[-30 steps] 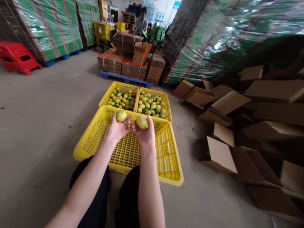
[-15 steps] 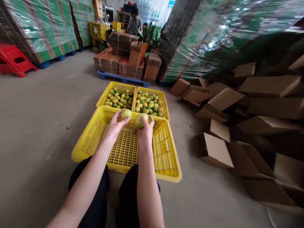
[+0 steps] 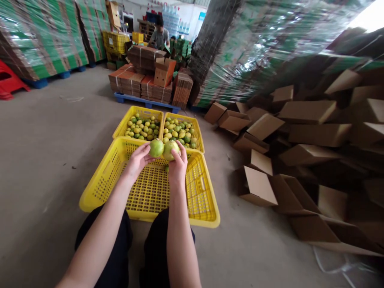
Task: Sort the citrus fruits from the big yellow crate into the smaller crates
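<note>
Left grip (image 3: 138,161) pinches a green fruit (image 3: 156,148), right grip (image 3: 179,166) a paler fruit (image 3: 170,151) — apparently leaving both visible — yellow crate (image 3: 207,222) below.

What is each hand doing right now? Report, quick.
Left hand: closed, holding a green fruit.
Right hand: closed, holding a yellow-green fruit.
</note>
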Demonstrator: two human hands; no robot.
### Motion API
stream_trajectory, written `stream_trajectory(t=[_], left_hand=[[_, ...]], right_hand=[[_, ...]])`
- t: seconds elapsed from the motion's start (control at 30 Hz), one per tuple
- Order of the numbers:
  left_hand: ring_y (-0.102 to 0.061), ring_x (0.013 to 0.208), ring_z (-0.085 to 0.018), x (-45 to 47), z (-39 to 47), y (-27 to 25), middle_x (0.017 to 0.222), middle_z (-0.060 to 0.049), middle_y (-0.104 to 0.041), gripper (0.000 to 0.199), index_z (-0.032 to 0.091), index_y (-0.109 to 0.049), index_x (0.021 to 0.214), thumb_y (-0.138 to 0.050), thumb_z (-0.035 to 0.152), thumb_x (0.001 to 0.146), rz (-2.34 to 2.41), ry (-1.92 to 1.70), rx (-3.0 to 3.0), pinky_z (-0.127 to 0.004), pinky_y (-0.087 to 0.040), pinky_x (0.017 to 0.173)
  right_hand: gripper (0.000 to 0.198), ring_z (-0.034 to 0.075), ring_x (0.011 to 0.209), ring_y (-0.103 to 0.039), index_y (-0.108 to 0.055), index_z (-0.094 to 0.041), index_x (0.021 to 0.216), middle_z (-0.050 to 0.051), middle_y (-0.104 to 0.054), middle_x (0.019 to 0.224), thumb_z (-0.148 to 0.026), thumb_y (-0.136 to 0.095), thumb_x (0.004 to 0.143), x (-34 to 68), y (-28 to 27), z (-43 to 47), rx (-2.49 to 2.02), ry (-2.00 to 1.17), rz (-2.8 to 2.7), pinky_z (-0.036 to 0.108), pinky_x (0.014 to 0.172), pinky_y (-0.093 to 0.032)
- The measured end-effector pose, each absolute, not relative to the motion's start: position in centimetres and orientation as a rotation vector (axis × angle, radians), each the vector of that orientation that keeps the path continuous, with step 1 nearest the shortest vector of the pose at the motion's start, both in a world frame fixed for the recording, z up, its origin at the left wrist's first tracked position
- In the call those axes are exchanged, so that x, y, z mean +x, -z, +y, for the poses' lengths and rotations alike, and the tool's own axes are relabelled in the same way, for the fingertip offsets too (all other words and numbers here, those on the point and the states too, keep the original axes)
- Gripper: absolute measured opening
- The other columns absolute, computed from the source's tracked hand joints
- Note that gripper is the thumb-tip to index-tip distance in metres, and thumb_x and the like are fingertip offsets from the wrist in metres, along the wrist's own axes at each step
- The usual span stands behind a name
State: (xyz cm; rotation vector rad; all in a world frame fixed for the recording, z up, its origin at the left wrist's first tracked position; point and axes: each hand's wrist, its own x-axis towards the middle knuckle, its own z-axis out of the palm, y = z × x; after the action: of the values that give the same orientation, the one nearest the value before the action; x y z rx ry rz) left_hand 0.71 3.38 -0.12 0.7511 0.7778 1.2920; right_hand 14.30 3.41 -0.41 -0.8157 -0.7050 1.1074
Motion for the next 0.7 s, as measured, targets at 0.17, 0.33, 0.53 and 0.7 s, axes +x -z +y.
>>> stream_trajectory(t=[0.17,0.33,0.53,0.7], left_hand=[[-0.071,0.098,-0.025,1.0,3.9,1.1,0.114,-0.011,-0.071,0.041,0.019,-0.061,0.120,-0.061,0.048,0.091,0.871,-1.329,0.781,-0.040,-0.059,0.084],[-0.064,0.114,-0.028,1.2,3.4,0.9,0.121,-0.012,-0.067,0.054,0.017,-0.060,0.122,-0.075,0.046,0.080,0.846,-1.283,0.922,-0.044,-0.054,0.098],[-0.065,0.105,-0.024,1.7,2.9,0.7,0.115,-0.007,-0.065,0.062,0.022,-0.053,0.123,-0.084,0.035,0.071,0.903,-1.345,0.955,-0.042,-0.057,0.093],[-0.061,0.118,-0.025,1.7,2.8,0.2,0.118,-0.008,-0.069,0.056,0.019,-0.064,0.117,-0.087,0.033,0.067,0.823,-1.411,0.922,-0.039,-0.045,0.108]], right_hand=[[0.033,0.019,0.094,-0.062,-0.064,-0.023,0.099,-0.001,-0.069,0.097,-0.042,-0.067,0.072,14.1,1.0,4.0,-0.902,-1.152,-0.674,0.028,0.075,-0.051],[0.037,0.017,0.084,-0.063,-0.060,-0.023,0.097,-0.002,-0.067,0.089,-0.045,-0.074,0.070,13.4,0.8,3.4,-0.971,-1.184,-0.736,0.027,0.070,-0.052],[0.044,0.014,0.070,-0.064,-0.054,-0.024,0.093,-0.005,-0.067,0.083,-0.040,-0.084,0.064,12.9,0.4,3.0,-0.902,-1.242,-0.608,0.025,0.063,-0.052],[0.031,0.016,0.083,-0.068,-0.063,-0.022,0.096,-0.001,-0.072,0.087,-0.046,-0.069,0.077,13.8,0.6,3.8,-0.745,-1.321,-0.456,0.026,0.070,-0.055]])
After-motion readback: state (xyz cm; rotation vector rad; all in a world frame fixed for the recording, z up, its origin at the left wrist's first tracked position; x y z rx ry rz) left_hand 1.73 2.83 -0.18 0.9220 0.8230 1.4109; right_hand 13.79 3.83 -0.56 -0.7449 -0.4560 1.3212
